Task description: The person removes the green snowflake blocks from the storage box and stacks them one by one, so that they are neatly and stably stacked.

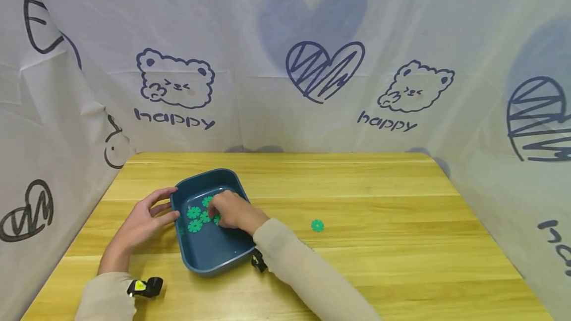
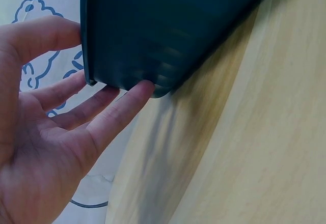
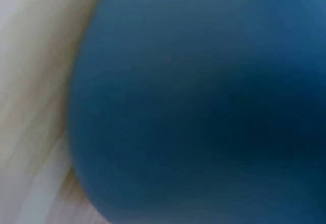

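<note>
A dark blue rectangular plastic bin [image 1: 214, 256] stands on the table, holding several green notched snowflake discs [image 1: 195, 226]. My left hand [image 1: 144, 219] touches the bin's left side with extended fingers and thumb; in the left wrist view, the fingers [image 2: 119, 114] lie against its outer wall [image 2: 137, 35]. My right hand [image 1: 232, 210] reaches over the right rim into the bin, fingers pointing down among the discs. Its fingertips are partly hidden, and I cannot tell whether they pinch a disc. The right wrist view is filled by the bin's blurred blue wall [image 3: 168, 107].
One more green disc [image 1: 317, 225] lies on the wooden table [image 1: 379, 261], right of the bin. Printed cloth [image 1: 250, 98] hangs behind the table and along both sides. Black wrist cameras [image 1: 151, 287] are strapped at both sleeves.
</note>
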`<state>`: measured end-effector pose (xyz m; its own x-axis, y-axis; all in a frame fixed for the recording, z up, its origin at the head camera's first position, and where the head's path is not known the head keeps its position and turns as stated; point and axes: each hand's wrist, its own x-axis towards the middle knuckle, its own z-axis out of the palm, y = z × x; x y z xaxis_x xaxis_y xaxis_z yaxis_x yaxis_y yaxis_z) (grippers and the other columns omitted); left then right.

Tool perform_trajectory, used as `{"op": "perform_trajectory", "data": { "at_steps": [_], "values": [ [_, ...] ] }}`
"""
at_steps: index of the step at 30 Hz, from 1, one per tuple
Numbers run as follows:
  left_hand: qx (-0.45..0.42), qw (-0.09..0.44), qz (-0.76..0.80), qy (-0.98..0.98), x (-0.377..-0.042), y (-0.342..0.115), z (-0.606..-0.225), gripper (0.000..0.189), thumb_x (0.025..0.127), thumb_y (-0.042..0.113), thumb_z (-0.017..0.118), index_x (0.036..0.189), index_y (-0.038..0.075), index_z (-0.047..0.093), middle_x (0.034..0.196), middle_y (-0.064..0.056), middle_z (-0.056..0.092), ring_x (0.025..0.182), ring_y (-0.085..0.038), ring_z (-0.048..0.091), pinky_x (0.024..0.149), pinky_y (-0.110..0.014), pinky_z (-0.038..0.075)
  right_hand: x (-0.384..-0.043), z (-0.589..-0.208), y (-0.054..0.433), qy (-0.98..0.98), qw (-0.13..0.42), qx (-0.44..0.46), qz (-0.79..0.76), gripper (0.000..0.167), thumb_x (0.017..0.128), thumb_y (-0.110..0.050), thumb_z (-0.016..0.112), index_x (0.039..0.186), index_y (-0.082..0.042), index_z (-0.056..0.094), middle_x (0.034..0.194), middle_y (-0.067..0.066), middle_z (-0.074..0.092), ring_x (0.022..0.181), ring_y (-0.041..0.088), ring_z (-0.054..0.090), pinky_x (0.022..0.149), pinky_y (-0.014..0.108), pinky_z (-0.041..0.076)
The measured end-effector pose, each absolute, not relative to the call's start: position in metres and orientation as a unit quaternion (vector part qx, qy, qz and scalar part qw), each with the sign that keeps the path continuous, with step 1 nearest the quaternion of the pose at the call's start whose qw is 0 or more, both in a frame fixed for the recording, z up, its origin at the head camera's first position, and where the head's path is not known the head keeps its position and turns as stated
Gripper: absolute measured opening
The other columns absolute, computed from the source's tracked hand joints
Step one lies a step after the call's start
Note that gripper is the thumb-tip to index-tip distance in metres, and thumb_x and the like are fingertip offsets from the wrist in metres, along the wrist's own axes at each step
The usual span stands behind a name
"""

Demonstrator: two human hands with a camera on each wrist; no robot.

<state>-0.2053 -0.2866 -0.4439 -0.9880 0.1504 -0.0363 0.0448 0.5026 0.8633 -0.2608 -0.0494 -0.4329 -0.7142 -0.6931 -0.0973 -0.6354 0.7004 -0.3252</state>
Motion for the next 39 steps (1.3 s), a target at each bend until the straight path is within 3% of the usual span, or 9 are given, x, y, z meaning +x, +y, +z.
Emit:
{"op": "perform_trajectory", "data": {
  "at_steps": [8,15,27,39],
  "values": [
    [0.055,0.053,0.492,0.867,-0.203,-0.286,-0.447,0.071,0.099,0.021,0.069,0.159,0.006,0.033,0.161,-0.03,0.034,0.142,-0.054,0.045,0.096,-0.024,0.059,-0.26,-0.437,-0.048,0.907,0.115,-0.383,-0.133,0.022,0.086,-0.008,0.083,0.107,-0.012,0.081,0.107,-0.002,0.079,0.1,0.007,0.069,0.087,0.015,0.056],
    [0.057,0.052,0.501,0.862,-0.202,-0.287,-0.449,0.071,0.1,0.02,0.069,0.159,0.005,0.033,0.161,-0.029,0.033,0.142,-0.054,0.044,0.091,-0.013,0.056,-0.259,-0.439,-0.047,0.901,0.127,-0.395,-0.125,0.023,0.084,-0.01,0.085,0.107,-0.012,0.081,0.107,-0.001,0.079,0.096,0.006,0.068,0.085,0.015,0.056],
    [0.058,0.046,0.498,0.864,-0.2,-0.29,-0.452,0.071,0.1,0.021,0.068,0.159,0.006,0.032,0.161,-0.03,0.033,0.142,-0.056,0.044,0.089,-0.01,0.054,-0.252,-0.435,-0.05,0.891,0.139,-0.417,-0.111,0.027,0.085,-0.016,0.086,0.111,-0.015,0.08,0.109,-0.005,0.077,0.098,0.004,0.067,0.085,0.015,0.056],
    [0.065,0.045,0.5,0.862,-0.204,-0.287,-0.449,0.071,0.1,0.019,0.068,0.16,0.006,0.032,0.161,-0.03,0.034,0.142,-0.054,0.044,0.089,-0.007,0.052,-0.245,-0.402,-0.01,0.856,0.107,-0.444,-0.241,0.025,0.086,-0.013,0.082,0.111,-0.008,0.08,0.108,0.0,0.077,0.088,0.005,0.067,0.076,0.006,0.051]
  ]
}}
